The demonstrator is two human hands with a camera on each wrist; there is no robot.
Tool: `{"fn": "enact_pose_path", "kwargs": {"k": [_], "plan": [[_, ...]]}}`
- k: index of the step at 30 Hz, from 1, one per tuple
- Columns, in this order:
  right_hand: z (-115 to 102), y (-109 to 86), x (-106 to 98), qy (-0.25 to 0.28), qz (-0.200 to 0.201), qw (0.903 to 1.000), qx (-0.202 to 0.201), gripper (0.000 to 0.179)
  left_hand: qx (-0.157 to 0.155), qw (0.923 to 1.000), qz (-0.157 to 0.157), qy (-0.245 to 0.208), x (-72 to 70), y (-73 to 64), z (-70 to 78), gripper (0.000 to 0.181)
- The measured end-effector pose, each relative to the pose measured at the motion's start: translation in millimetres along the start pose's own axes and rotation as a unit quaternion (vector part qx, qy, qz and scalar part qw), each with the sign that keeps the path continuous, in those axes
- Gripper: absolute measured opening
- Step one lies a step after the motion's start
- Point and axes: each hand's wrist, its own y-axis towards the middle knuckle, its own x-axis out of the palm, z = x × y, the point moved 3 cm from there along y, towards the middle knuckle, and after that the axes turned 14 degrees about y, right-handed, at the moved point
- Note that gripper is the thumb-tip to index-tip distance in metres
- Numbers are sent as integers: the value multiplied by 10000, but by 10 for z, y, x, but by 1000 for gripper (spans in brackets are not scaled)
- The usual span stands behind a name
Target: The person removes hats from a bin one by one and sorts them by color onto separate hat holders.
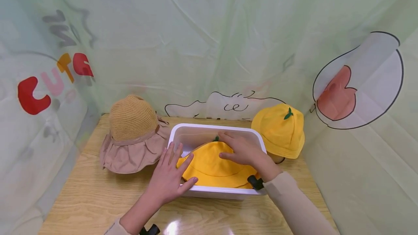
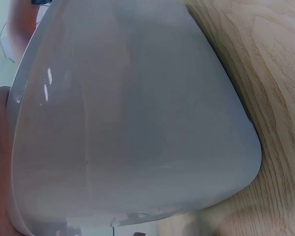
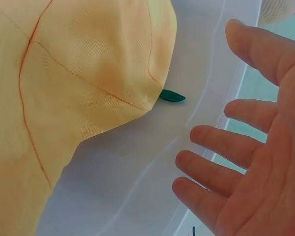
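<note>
While a yellow brimmed hat (image 1: 207,162) with a green leaf tab (image 3: 172,96) lies inside the white plastic bin (image 1: 217,190), the left hand (image 1: 169,177) spreads straight fingers over the bin's left end, gripping nothing, and the right hand (image 1: 243,151) hangs over its far side, fingers loosely apart, also holding nothing; a straw-crowned sun hat (image 1: 133,119) sits left of the bin, a leaf-topped yellow hat (image 1: 277,131) right
</note>
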Motion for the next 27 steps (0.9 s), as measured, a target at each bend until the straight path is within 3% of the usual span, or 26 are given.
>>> {"fn": "enact_pose_path", "kwargs": {"k": [11, 27], "plan": [[77, 55, 60, -241, -25, 9997, 45, 76, -16, 10000, -51, -54, -17, 0, 6, 73], [147, 114, 99, -95, -242, 9995, 177, 73, -14, 9999, -127, -66, -4, 15, 0, 72]]}}
